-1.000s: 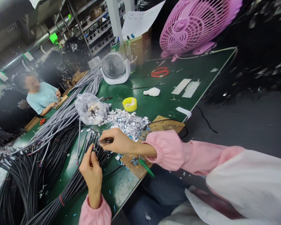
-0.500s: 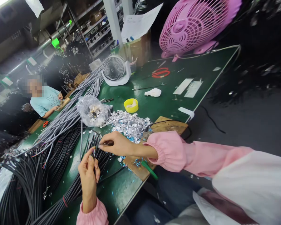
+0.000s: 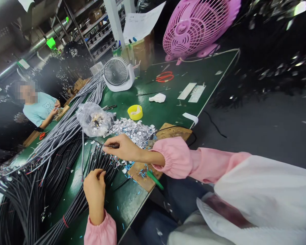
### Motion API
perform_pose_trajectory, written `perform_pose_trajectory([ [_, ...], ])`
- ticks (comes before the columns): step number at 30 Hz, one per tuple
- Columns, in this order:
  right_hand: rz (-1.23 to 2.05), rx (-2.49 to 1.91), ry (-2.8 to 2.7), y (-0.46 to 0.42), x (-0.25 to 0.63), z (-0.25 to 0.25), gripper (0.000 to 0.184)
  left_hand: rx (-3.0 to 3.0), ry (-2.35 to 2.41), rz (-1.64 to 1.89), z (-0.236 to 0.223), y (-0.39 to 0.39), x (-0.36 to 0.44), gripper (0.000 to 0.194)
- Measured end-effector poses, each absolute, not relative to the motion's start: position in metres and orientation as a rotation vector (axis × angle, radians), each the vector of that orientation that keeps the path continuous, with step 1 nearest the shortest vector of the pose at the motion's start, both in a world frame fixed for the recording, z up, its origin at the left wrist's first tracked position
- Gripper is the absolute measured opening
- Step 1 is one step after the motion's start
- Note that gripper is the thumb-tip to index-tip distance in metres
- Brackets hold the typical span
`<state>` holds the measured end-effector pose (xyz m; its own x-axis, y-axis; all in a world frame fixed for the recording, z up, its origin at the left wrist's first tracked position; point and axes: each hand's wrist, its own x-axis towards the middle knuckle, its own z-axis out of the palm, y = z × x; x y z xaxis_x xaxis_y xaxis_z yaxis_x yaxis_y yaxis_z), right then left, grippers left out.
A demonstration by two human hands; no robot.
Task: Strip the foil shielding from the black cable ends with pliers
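My right hand [image 3: 123, 147] is closed around a thin dark tool, seemingly tweezers [image 3: 114, 145], held above the stripped ends of a black cable bundle [image 3: 98, 160]. Lower down, my left hand [image 3: 95, 190] rests against the same bundle, thumb and fingers pinched together; what lies between them is hidden. A red tie [image 3: 65, 222] binds the bundle near the bottom. Just beyond my right hand lies a heap of silver foil scraps [image 3: 135, 131] mixed with small blue bits.
A wooden board [image 3: 140, 175] with a green-handled tool [image 3: 155, 180] lies at the table edge. Around are a plastic bag [image 3: 93, 119], yellow ring-shaped container [image 3: 135, 112], white fan [image 3: 118, 75], pink fan [image 3: 191, 30], red-handled scissors [image 3: 165, 77] and grey cables [image 3: 66, 126]. A person [image 3: 40, 107] sits across.
My hands have moved apart: the right has lifted slightly away with the tool, and the left has dropped lower over the bundle with its fingers curled. The whole view has shifted a little.
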<state>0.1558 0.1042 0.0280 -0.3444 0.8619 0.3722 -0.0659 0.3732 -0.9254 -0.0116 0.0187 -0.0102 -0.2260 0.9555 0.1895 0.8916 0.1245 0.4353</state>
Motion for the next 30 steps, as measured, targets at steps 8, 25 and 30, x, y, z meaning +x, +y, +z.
perform_pose_trajectory([
  [8,1.123,-0.676,-1.614,0.103,0.156,0.027,0.015,2.271,2.356,0.342,-0.018,0.023,0.002,0.019],
  [25,1.134,-0.634,-1.689,0.102,0.152,0.021,0.015,2.138,2.376,0.683,-0.019,0.021,0.016,0.019],
  [30,1.044,-0.649,-1.873,0.103,0.153,0.018,0.012,1.916,2.274,0.936,-0.013,0.017,0.011,0.021],
])
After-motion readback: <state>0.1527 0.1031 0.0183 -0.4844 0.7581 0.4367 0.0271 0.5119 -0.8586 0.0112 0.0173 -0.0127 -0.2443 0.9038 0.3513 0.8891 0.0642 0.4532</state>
